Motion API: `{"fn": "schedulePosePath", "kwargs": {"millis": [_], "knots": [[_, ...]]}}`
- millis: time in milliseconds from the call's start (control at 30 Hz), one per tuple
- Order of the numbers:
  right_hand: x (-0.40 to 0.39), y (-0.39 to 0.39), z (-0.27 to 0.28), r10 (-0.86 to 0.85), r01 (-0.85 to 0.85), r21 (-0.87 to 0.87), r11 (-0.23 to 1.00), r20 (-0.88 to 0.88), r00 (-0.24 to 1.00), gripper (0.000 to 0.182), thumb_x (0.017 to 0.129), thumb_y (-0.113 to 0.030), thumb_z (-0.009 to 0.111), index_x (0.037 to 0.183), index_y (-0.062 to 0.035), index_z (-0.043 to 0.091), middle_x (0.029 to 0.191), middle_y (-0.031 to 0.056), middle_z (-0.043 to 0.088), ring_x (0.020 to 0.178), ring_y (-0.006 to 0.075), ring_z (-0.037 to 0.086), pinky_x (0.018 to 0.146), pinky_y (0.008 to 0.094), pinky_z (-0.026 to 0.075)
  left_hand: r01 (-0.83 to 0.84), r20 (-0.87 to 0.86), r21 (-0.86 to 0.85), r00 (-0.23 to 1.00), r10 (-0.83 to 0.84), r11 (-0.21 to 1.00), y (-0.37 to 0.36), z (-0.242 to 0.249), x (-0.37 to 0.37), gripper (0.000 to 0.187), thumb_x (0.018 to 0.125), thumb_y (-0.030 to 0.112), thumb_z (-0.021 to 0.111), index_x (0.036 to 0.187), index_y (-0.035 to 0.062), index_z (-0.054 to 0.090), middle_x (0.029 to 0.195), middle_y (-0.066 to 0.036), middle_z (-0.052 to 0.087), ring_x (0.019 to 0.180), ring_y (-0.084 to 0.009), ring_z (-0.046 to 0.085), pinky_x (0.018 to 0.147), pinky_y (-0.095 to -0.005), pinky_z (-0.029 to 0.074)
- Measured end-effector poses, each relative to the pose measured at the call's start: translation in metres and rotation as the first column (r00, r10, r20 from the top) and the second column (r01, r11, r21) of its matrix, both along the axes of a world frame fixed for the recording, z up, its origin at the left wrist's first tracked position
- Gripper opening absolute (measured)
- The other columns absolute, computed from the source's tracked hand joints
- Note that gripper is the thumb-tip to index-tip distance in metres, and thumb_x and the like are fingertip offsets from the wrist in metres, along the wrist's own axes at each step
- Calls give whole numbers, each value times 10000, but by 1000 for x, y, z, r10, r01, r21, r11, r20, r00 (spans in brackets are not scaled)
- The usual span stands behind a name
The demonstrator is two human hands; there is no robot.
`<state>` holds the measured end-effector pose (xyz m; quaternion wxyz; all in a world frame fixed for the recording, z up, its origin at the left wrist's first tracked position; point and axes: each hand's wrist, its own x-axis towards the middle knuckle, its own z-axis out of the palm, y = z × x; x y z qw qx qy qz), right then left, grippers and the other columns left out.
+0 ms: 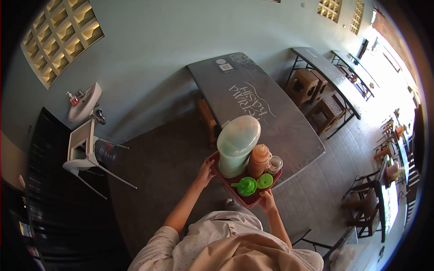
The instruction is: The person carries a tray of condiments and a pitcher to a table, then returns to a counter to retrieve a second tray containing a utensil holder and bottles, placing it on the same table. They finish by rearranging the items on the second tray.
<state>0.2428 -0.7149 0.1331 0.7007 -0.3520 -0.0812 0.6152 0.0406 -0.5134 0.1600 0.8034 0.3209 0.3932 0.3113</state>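
Note:
My left hand (206, 172) grips the left side of a dark red tray (246, 202), and my right hand (267, 200) holds its near right side. On the tray stand a tall pale green container with a domed translucent lid (239, 137), an orange squeeze bottle (258, 161), a small clear jar (274, 164) and two containers with green tops, one with a spout (245, 186) and one with a flat cap (265, 181). The tray is in front of my body, by the near end of a dark table (275, 117) with white lettering.
At the left are a wall sink (86, 103) with a soap bottle, a white high chair (82, 143) and a black curtain (58, 194). More tables (329, 72) with brown stools (326, 112) stand at the right. A black-framed table (384, 203) is at the far right.

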Motion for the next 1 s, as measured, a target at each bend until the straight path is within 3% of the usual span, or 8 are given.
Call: {"fn": "schedulePosePath", "kwargs": {"millis": [133,267,333,500,633,733,867,1000], "knots": [[20,67,-15,59,-58,29,998,-40,997,539,669,28,451,1181,-80,323,1087,67,450,1006,213,458,858,367,388,39,-110,52,993,-33,998,65,-12,6,369,792,333,524,1116,181,432,1031,41,500,925,-84,458,767,-364,363],[29,130,-30,120,-117,35,993,-111,987,553,665,35,444,1189,-79,312,1113,78,434,1026,225,444,864,378,386,78,-55,23,996,-76,997,130,-33,13,400,785,298,551,1147,181,428,1025,37,492,911,-95,463,777,-358,365],[25,162,-32,60,-64,-24,998,-128,990,558,661,34,444,1190,-83,312,1120,80,426,1024,232,446,860,390,388,107,-45,37,993,-105,994,164,-46,14,464,777,285,564,1196,178,396,1065,23,478,924,-117,470,811,-375,366],[27,247,-67,33,-36,-12,999,-162,986,556,658,38,440,1185,-91,316,1102,79,429,1012,236,449,845,405,400,128,-80,32,989,-125,991,264,-70,27,367,806,138,529,1158,143,422,1024,9,486,917,-117,491,779,-344,431],[22,318,-89,9,-13,-27,1000,-149,989,537,659,45,438,1166,-91,326,1063,77,444,972,235,469,815,395,425,197,-78,61,978,-193,978,338,-71,33,342,820,110,500,1153,132,424,1007,9,487,929,-127,490,772,-357,457],[11,375,-90,-45,41,-28,999,-153,987,537,655,64,438,1156,-96,329,1040,77,457,929,232,494,781,395,447,247,-177,90,957,-229,965,409,-88,39,338,816,103,506,1144,139,431,1002,-20,495,915,-145,508,737,-364,489],[6,438,-92,-171,160,-118,980,-82,982,548,650,91,429,1152,-105,329,1029,78,463,894,232,511,745,404,464,252,-259,45,938,-232,967,479,-103,51,314,821,76,486,1129,126,448,955,-22,513,871,-154,528,726,-355,497],[25,510,-101,-161,153,-90,984,-99,982,563,647,113,427,1153,-115,329,1027,75,467,883,232,512,731,411,466,211,-286,22,938,-196,977,545,-105,70,299,816,36,473,1106,107,468,941,-34,513,868,-162,529,718,-349,509]]}}
